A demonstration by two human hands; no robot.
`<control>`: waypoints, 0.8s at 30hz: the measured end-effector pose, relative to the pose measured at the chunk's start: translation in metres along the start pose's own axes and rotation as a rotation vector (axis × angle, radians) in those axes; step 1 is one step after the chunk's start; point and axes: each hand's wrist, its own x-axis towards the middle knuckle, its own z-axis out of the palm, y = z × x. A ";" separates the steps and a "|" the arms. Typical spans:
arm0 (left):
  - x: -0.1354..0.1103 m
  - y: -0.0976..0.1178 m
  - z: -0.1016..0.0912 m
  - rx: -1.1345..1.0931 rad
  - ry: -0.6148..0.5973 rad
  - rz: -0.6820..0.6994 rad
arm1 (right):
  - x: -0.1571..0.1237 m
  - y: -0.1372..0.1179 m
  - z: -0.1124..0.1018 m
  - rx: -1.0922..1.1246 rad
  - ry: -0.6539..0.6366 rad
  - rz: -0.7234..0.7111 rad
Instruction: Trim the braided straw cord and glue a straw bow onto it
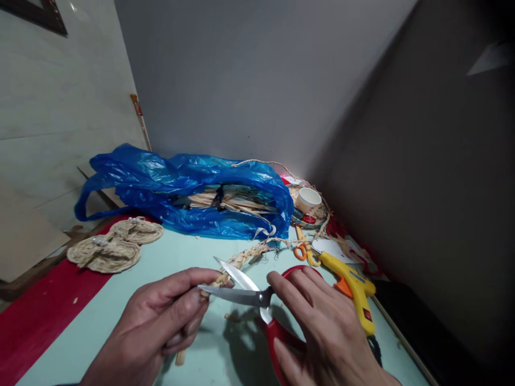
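Note:
My left hand [161,316] pinches the near end of a braided straw cord [241,257] between thumb and forefinger. From there the braid runs back and right across the table. Red-handled scissors [241,295] are gripped in my right hand [317,316], with fingers through the handles. The blades stand apart on either side of the braid, close to my left fingertips; whether they touch it I cannot tell. A short straw scrap [181,357] shows below my left hand.
A blue plastic bag [132,171] with straw bundles [241,201] lies at the back. Woven straw pieces [107,256] sit left on red cloth [44,321]. To the right are a yellow glue gun [346,276], orange-handled scissors [300,246] and a white cup [309,199].

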 end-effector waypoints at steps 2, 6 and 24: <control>-0.003 -0.001 0.000 0.053 0.040 0.016 | 0.000 0.000 0.000 0.001 0.002 0.006; -0.005 -0.004 0.002 0.106 0.051 0.041 | 0.000 -0.002 -0.002 -0.032 0.012 0.005; -0.003 -0.006 0.002 0.154 0.069 0.035 | -0.002 -0.001 0.003 -0.013 0.019 -0.006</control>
